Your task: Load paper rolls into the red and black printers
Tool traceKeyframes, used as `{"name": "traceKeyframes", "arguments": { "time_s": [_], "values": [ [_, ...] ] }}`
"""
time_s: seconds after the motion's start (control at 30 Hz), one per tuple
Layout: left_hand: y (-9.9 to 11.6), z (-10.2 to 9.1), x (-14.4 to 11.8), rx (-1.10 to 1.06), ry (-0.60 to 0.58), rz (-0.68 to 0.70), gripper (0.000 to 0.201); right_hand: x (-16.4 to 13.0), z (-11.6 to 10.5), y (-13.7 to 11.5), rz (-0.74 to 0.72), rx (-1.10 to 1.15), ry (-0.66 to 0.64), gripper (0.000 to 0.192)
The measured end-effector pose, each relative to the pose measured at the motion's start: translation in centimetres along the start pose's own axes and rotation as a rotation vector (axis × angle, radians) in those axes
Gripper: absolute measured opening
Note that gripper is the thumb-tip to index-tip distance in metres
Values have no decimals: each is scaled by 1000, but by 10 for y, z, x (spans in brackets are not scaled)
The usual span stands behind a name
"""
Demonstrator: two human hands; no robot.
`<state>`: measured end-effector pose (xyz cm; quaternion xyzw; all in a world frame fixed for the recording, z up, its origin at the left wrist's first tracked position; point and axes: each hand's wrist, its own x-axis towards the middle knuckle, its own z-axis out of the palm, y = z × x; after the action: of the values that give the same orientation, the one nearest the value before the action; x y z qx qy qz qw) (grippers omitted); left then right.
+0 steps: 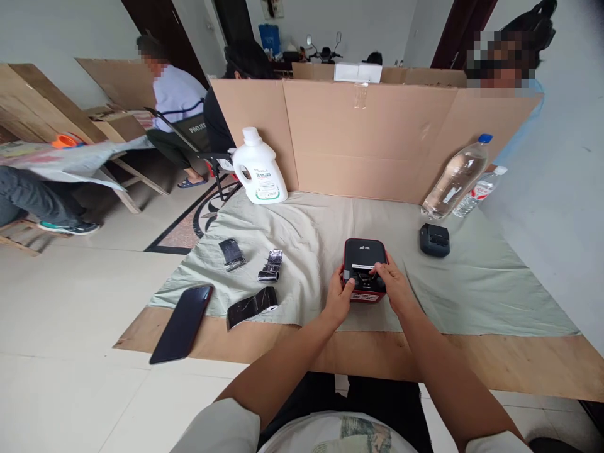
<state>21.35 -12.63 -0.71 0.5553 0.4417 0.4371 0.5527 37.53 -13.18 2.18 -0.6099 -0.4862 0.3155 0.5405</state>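
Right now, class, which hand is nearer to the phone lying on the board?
Left. The left hand holds the red-and-black device on its phone side; the right hand grips the far side.

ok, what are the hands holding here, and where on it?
Both hold the small black-and-red box as it rests on the cloth: left hand on its left near edge, right hand on its right side, fingertips on the top.

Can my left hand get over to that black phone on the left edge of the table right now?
Probably yes: the left hand rests on the black and red device, and only the low film roll lies between it and the phone.
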Motion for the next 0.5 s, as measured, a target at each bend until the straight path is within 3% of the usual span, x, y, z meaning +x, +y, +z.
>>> {"name": "traceKeyframes", "arguments": {
  "time_s": [0.13, 0.23, 0.4, 0.5],
  "values": [
    [4, -6, 12, -116, 33, -124, 56, -10, 1, 1, -7, -69, -1, 31],
    [11, -15, 27, -135, 31, -102, 62, -17, 3, 5, -47, -143, 41, 24],
    [13, -24, 47, -154, -185, 13, 73, -31, 14, 18, -100, -82, 173, 47],
    [8, -22, 52, -265, -217, -3, 77, -38, 22, 26, -122, 29, 236, 56]
  ]
}}
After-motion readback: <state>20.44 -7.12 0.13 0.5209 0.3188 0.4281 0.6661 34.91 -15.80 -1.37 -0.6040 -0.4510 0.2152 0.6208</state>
